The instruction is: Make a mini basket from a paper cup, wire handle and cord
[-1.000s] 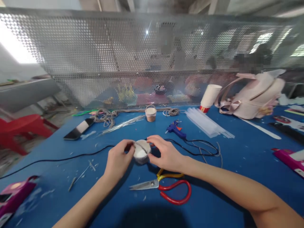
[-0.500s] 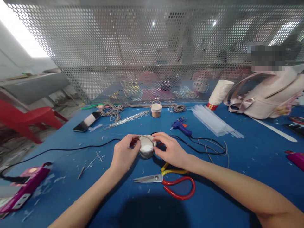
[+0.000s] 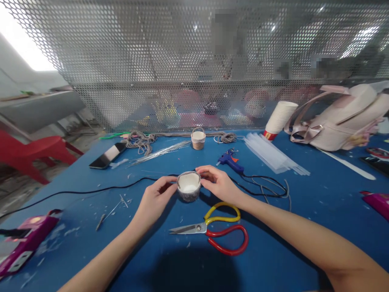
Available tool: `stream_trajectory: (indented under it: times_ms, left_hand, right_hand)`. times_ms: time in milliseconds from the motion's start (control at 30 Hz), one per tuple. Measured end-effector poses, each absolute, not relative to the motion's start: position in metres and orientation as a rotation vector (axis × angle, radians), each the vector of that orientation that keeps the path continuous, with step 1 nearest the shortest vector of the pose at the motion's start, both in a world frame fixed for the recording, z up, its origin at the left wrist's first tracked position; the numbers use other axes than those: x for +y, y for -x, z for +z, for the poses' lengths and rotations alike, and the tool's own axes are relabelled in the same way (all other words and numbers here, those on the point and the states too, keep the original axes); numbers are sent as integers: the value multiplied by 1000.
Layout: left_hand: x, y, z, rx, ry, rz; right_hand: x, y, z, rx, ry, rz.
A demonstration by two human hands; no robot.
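— Two hands on one little cup (image 3: pixel 189 186), about the middle of the table (image 3: pixel 319 194), upright, mouth up. Looks like thin paper with grey cord wound round the wall.

— Heavy?

— Hardly. Probably light as nothing, white and bare inside. Easy to tip or push along the blue top.

— Stiff?

— Judging by the look, soft in the wall, firmer at rim and base. Likely to dent under a hard squeeze. Rough with the cord, so little chance of slipping.

— Where to hold, then?

— Best from two opposite sides, low on the wall or right at the rim, with light fingertips. Better not across the open mouth.

— And the left hand (image 3: pixel 154 198)?

— Resting low by the table top, thumb and forefinger curled in and pinching the cup's left side near the rim. Forearm running back toward the near edge.

— Right hand (image 3: pixel 220 184)?

— Coming in from the right, palm down, fingers bent, tips closed on the cup's right side. Can't tell how firmly. Forearm slanting off to the near right corner.

— Anything close by?

— Scissors (image 3: pixel 212 231) with red and yellow handles, between cup and near edge, blades shut, apart from both hands. Black cable (image 3: pixel 91 190) passing behind the cup. Blue glue gun (image 3: pixel 229 160) a little beyond the right hand. Second small cup (image 3: pixel 198 139) at the far edge by the mesh screen (image 3: pixel 121 61), beside bundles of cord (image 3: pixel 139 142).
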State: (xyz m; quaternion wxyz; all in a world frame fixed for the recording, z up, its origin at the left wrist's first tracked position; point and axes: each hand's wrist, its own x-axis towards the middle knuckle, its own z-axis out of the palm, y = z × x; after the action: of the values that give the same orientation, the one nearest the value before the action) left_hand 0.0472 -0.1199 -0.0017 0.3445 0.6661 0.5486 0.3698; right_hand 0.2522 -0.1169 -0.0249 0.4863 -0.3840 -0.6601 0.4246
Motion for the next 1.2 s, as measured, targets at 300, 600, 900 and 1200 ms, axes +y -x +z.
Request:
stream_trajectory:
  times_ms: [300,600,900,1200]
  left_hand:
    - [-127,-54,-3,1352,-1618,1063]
    - [-129,-53,-8,1324,-1618,1093]
    - [-132,-55,-11,1298,-1740,1174]
    - [-140,-58,-17,1194,-2062,1306]
  right_hand:
    - [-117,-258,-20,-1719,910,799]
    - [-120,-255,-19,-1719,908,774]
    - [-124,-255,-16,-1775,907,674]
    - [-126,-259,-18,-1723,918,851]
